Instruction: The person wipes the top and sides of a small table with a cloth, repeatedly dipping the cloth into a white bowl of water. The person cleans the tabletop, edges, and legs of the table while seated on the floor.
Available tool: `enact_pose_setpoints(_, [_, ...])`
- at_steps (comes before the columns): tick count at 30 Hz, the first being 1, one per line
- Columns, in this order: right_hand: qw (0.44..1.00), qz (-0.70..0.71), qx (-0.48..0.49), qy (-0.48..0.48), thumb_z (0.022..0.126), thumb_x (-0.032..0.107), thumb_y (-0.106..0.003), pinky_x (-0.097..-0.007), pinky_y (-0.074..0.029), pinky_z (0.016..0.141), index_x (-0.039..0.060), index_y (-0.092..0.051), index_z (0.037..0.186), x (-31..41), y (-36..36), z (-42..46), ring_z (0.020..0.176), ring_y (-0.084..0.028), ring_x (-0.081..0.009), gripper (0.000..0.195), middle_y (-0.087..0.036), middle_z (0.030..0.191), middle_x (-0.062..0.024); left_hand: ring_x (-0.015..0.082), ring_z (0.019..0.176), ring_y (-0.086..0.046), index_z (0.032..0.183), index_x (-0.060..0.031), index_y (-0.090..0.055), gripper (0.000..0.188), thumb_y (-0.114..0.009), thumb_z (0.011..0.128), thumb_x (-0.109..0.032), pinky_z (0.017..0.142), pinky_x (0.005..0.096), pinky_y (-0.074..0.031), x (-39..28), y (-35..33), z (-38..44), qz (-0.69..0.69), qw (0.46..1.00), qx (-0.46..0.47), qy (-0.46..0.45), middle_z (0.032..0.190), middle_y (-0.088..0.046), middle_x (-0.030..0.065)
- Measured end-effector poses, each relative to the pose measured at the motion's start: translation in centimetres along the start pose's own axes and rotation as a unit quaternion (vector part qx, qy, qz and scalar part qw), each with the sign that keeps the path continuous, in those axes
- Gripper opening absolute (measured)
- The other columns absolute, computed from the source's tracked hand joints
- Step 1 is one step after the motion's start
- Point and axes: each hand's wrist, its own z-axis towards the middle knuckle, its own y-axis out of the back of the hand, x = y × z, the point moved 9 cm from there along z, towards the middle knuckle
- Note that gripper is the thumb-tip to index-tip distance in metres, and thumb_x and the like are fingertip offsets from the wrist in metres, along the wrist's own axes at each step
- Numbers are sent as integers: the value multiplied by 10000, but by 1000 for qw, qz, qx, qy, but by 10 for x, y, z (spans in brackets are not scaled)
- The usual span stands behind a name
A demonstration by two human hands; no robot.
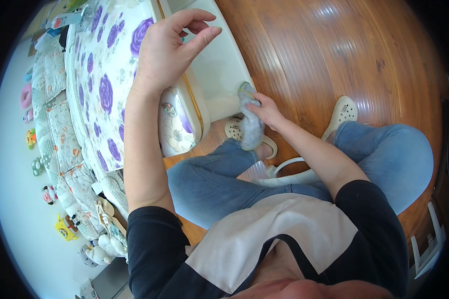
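Observation:
My right hand [266, 110] grips a grey cleaning cloth with a yellowish edge [252, 130], which hangs down beside the near corner of a white open drawer [220, 63]. Raised above the drawer and the table's edge, my left hand [176, 48] has its fingers curved and its thumb apart, with nothing seen between them. The drawer belongs to a white table with a gold trim line [193, 101]. A white tablecloth with purple roses [106, 93] covers the table top. Part of the drawer's inside is hidden behind my left hand.
Around me is a glossy wooden floor [303, 48]. I sit on a low white stool [284, 180], my feet in cream clogs [345, 112]. Beyond the table stands a sofa with patterned covers [65, 138], with plush toys [108, 244] at its end. A white rack-like object [428, 246] lies at the lower right.

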Motion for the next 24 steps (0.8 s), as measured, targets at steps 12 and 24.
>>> enact_pose_setpoints(12, [949,-181,21,257,896,114,-615,-420,-490,924,8,-507,1292,170,-51,-90,1097,-585,-394,424,-522,1282,-211,64,725,-576,1088,-60,-710,232,-730,893,-183,667,233,-504,2,-2,-1,28,998,29,40,883,-696,-3])
enact_pose_setpoints(24, [948,-121,16,293,871,126,-643,-409,-489,923,22,-564,1256,176,-52,-89,1097,-582,-381,407,-549,1206,-213,74,788,-614,1085,-35,-708,228,-720,904,-172,694,236,-512,2,-3,-1,22,997,29,64,913,-705,9])
